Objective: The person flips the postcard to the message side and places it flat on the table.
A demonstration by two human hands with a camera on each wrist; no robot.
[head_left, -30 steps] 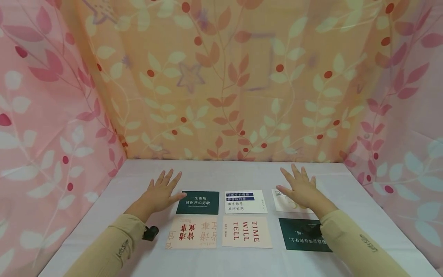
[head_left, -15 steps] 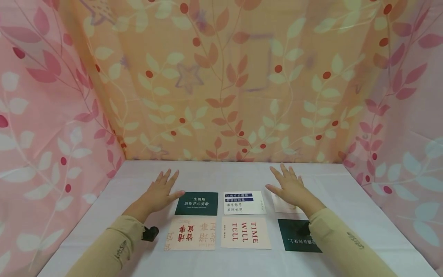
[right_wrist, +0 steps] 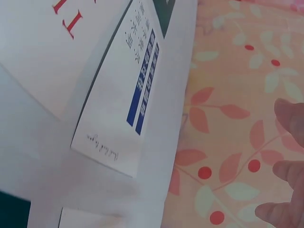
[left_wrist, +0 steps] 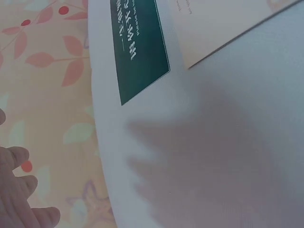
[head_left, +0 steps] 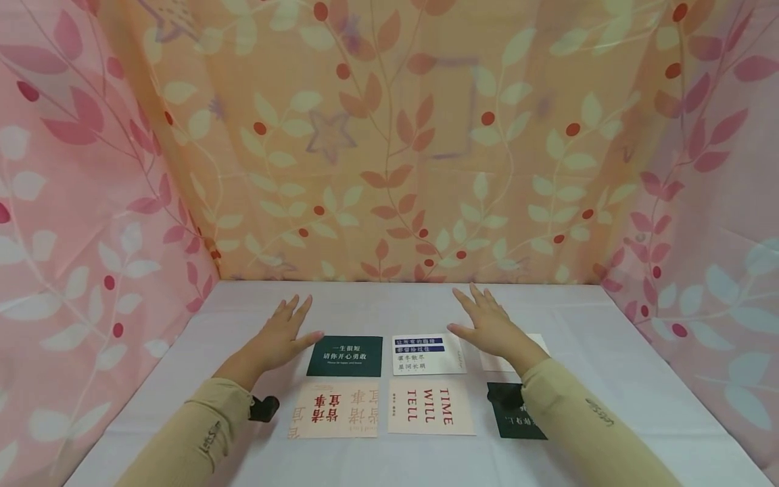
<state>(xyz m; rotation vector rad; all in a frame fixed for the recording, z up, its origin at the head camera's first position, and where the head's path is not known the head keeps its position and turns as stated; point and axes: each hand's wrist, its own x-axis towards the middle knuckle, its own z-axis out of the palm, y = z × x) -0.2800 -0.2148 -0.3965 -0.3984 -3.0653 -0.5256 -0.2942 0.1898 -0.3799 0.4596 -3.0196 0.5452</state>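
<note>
Two open hands hover over six cards laid in two rows on a white worktop (head_left: 377,308).

The left hand (head_left: 281,339) has its fingers spread and straight, holding nothing, just left of the dark green card (head_left: 345,356) in the far row. The right hand (head_left: 491,327) is likewise flat with fingers spread, poised between the white card with blue bars (head_left: 426,354) and a pale card (head_left: 508,358), most of which the wrist hides. The right sleeve covers much of a second dark green card (head_left: 508,421) in the near row. Whether either palm touches the cloth cannot be told. The near row also holds a red-lettered cream card (head_left: 336,409) and the TIME WILL TELL card (head_left: 431,406). Leaf-patterned curtains (head_left: 389,155) close three sides; bare worktop lies behind the cards and at both outer edges.
</note>
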